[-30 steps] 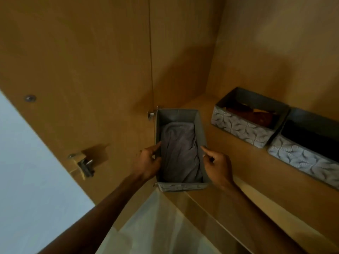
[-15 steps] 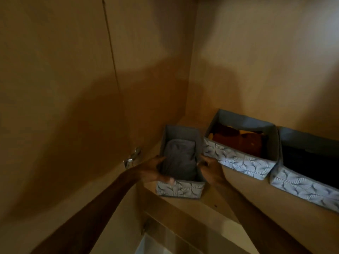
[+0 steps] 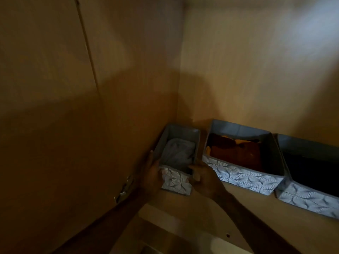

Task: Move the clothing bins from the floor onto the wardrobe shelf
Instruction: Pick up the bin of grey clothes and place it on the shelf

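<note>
Fingers of both my hands were clamped on the narrow bin (image 3: 175, 183), my left hand (image 3: 153, 174) wrapped round its near left corner and my right hand (image 3: 203, 177) pressed against its near right side. It sat on the wardrobe shelf (image 3: 256, 213), tucked into the left corner with grey folded cloth (image 3: 177, 154) inside. Just beside it stood a wider bin (image 3: 244, 177) of rust-coloured clothes, then a third bin (image 3: 308, 200) with dark contents.
</note>
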The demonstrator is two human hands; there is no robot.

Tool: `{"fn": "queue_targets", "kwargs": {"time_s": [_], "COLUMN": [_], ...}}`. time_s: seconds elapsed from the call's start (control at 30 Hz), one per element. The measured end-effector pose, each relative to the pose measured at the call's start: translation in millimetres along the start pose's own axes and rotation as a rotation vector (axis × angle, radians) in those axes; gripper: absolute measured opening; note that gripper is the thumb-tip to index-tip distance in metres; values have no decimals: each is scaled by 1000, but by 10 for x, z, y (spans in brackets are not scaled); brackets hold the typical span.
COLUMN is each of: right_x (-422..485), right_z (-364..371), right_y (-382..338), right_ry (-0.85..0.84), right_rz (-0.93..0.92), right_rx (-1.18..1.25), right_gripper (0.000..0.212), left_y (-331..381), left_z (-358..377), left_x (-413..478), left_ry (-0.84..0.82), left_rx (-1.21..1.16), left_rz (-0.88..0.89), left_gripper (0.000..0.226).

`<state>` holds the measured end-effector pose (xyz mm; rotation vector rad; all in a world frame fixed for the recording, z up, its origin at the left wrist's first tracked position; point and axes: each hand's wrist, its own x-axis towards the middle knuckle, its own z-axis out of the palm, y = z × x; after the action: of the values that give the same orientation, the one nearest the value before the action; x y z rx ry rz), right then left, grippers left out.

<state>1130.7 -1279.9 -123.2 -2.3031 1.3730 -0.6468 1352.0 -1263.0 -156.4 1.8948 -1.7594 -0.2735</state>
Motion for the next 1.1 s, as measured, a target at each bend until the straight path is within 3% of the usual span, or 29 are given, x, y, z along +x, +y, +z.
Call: {"fn": "queue_targets", "kwargs": {"time_s": [0.07, 0.2, 0.27, 0.37, 0.53, 0.7, 0.83, 0.97, 1.1], "right_x": [44, 160, 183, 180, 221, 292, 387, 569, 703], "right_z": [3, -2, -1, 17, 112, 187, 233, 185, 134], "right_y": [11, 72, 81, 93, 148, 122, 99, 133, 178], "right_ry": [44, 99, 108, 144, 127, 122, 98, 52, 74], "right_rz": [-5, -3, 2, -6, 5, -6, -17, 50, 73], "right_rx": [-162, -432, -541, -668, -731, -745, -737, -745, -766], "right_gripper": [38, 33, 34, 36, 41, 56, 72, 65, 55], "left_y": [-1, 100, 171, 65, -125, -114, -32, -14, 91], "left_z": [9, -24, 16, 186, 279, 287, 213, 313, 295], "left_x": [121, 360, 318, 79, -48, 287, 546, 759, 821], "left_ry": [-24, -112, -89, 17, 18, -148, -180, -165, -156], "left_rx": [7, 134, 138, 166, 272, 338, 403, 452, 481], "left_rz": [44, -39, -65, 76, 221, 213, 200, 89, 165], "left_gripper": [55, 67, 68, 68, 91, 142, 138, 152, 149]}}
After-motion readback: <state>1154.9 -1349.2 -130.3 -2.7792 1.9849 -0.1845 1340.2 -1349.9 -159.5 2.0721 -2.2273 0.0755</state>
